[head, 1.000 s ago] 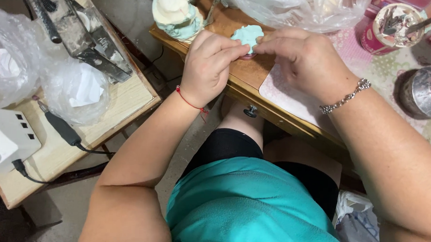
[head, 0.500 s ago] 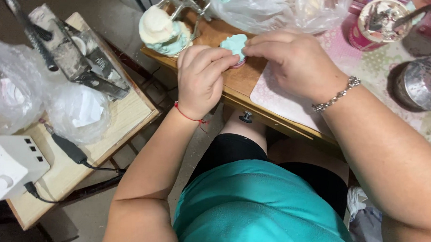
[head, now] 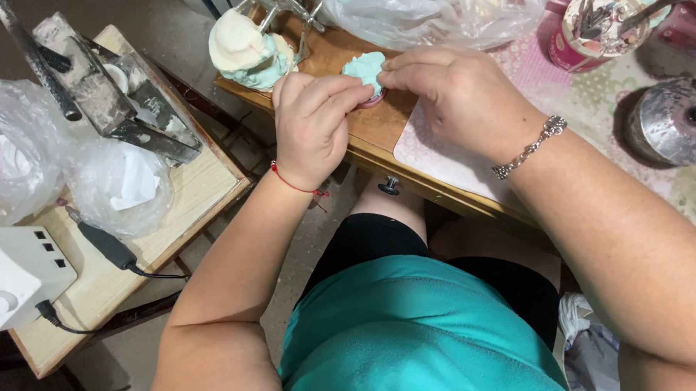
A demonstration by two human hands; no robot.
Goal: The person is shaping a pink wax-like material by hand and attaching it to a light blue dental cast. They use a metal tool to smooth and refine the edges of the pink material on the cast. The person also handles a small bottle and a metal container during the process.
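Both hands meet at upper centre of the frame on one small pale teal lump (head: pixel 365 67), soft-looking, probably clay or dough. It sits on the wooden table (head: pixel 381 131) near the front edge, on what looks like a pink mould or base; only a sliver of pink shows, so that's a guess.

Left hand (head: pixel 313 125): fingers curled in, tips pinching the lump's left edge. Right hand (head: pixel 459 99): fingers bent over, tips pressing the lump's right and top side. Both closed on the same piece from opposite sides, which braces it so it can't slide while being pressed. Working at the table edge keeps elbows low and wrists straight.

Counts:
- 1 teal lump in hand.
- 1 cream-and-teal mound (head: pixel 245 49) just left of it, upper centre, within reach, likely stock of the same material.
- 1 metal clamp-like tool (head: pixel 289 1) behind the mound at the top edge.
- 1 clear plastic bag (head: pixel 439 14) along the top, contents unclear.
- 1 pink cup (head: pixel 593 30) upper right, holding tools.
- 1 round metal lid (head: pixel 678 122) at the right edge.
- 1 pale mat (head: pixel 442 152) under the right wrist.
- 1 side table (head: pixel 186 190) at left carrying 1 grey metal press (head: pixel 112 95), 2 crumpled plastic bags (head: pixel 117 183) and 1 white power box (head: pixel 13 276) lower left.
- 1 red thread (head: pixel 291 182) on the left wrist, 1 silver bracelet (head: pixel 531 148) on the right.
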